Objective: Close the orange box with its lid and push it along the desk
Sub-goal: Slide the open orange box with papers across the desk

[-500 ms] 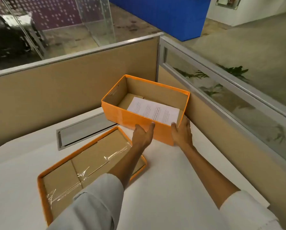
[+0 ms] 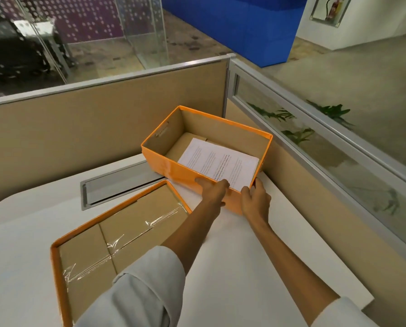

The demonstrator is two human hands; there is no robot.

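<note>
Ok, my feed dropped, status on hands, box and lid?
Left hand and right hand on orange box near wall, grip unclear. Box open, paper inside. Lid upturned on desk, left of the arms. Nothing blocking.

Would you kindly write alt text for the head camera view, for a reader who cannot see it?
Two bare hands, the left hand and the right hand, rest on the near edge of an open orange box on a white desk, with a printed sheet lying inside. Its orange lid lies upturned on the desk to the left, not yet fitted.
</note>
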